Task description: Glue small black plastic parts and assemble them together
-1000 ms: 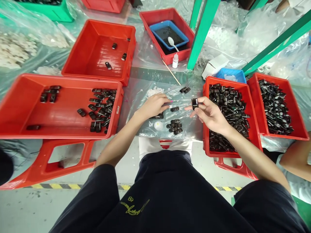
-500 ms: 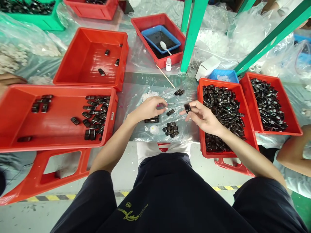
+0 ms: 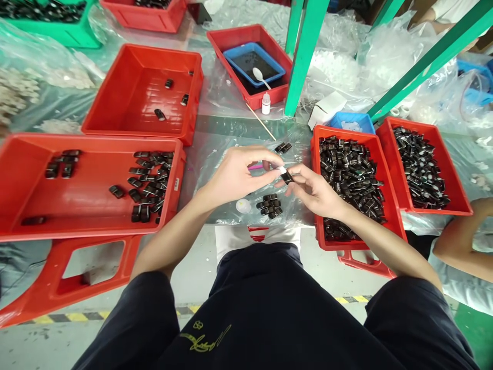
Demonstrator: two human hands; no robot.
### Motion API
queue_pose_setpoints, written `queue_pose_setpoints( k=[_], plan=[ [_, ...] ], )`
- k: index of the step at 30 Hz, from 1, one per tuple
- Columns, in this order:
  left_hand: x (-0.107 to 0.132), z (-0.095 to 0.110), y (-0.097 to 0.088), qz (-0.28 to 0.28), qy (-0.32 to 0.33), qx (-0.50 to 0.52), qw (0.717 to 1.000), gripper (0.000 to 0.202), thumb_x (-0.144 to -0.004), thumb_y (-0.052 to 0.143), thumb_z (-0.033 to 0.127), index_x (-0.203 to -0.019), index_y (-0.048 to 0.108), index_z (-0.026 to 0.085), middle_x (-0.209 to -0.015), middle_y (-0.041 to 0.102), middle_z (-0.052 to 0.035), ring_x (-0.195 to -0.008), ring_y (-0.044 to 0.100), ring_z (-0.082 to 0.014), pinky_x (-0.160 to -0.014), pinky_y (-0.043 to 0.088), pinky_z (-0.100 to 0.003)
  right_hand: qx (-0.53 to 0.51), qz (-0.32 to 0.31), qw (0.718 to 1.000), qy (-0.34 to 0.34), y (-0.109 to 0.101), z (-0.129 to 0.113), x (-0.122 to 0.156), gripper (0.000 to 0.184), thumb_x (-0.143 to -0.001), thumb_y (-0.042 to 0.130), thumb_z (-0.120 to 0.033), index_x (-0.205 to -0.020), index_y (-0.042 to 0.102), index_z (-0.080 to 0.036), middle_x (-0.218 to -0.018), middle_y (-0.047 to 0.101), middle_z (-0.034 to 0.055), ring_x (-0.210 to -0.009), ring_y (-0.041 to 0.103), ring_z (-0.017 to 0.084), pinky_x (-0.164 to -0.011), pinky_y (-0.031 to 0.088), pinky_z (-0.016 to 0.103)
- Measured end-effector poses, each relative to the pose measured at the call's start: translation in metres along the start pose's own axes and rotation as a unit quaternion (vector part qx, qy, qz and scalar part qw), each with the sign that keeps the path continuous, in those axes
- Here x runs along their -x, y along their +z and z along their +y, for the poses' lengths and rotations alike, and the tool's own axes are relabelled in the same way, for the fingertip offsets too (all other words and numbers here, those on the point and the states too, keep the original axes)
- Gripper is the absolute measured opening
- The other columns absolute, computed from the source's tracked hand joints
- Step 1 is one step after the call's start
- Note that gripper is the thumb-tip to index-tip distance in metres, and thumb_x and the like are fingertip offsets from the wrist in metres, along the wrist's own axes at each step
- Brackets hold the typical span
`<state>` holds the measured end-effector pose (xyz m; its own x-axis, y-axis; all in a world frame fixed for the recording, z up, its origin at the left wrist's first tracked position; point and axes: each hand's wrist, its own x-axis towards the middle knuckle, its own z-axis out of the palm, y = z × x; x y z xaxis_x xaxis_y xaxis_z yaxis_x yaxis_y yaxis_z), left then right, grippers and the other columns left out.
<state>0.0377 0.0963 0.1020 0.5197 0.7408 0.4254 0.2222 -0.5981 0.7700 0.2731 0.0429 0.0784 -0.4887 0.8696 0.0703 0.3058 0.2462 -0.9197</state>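
Note:
My right hand [image 3: 318, 192] pinches a small, glossy black part [image 3: 286, 178] between thumb and fingertips. Against its upper end my left hand [image 3: 241, 174] holds a small white piece [image 3: 282, 169] in a closed pinch. A thin pink stick [image 3: 256, 166] shows across the left fingers; its far end is hidden. Just below the hands, a cluster of several black parts [image 3: 269, 205] lies on the plastic-covered table, beside a round white lid-like disc [image 3: 243, 206]. More black parts [image 3: 283, 148] lie beyond the fingers.
On the right, a red bin [image 3: 319, 226] is heaped with black parts, with another red bin [image 3: 460, 205] beside it. Two red bins [image 3: 92, 198] on the left hold scattered parts. Farther back are a small bottle [image 3: 265, 104], a wooden stick [image 3: 261, 122] and a green post [image 3: 302, 61].
My left hand has moved right with the white piece, bringing it to the black part. My right hand has shifted slightly left and down, turning the part.

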Motion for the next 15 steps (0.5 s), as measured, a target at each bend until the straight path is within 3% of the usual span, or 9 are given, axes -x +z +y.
queue_pose_setpoints(
  k=[8, 15],
  plan=[
    [0.002, -0.004, 0.000, -0.024, -0.015, 0.021, 0.999, 0.011, -0.092, 0.074, 0.024, -0.102, 0.080, 0.021, -0.096, 0.082, -0.0042, -0.082, 0.074, -0.0165, -0.075, 0.058, -0.029, 0.022, -0.003, 1.000, -0.015, 0.003, 0.001, 0.000, 0.016, -0.110, 0.051, -0.034, -0.123, 0.051, -0.024, -0.109, 0.079, 0.0068, -0.080, 0.074, 0.017, -0.061, 0.048, 0.028],
    [0.011, -0.005, 0.005, 0.057, 0.071, -0.062, 0.994, 0.017, -0.094, 0.074, 0.028, -0.111, 0.076, 0.022, -0.102, 0.081, -0.0060, -0.088, 0.072, -0.0177, -0.084, 0.057, -0.033, -0.019, 0.021, 0.999, -0.019, 0.004, 0.003, 0.000, 0.021, -0.110, 0.052, -0.036, -0.126, 0.050, -0.023, -0.111, 0.078, 0.0077, -0.081, 0.074, 0.017, -0.070, 0.054, 0.032]
  ],
)
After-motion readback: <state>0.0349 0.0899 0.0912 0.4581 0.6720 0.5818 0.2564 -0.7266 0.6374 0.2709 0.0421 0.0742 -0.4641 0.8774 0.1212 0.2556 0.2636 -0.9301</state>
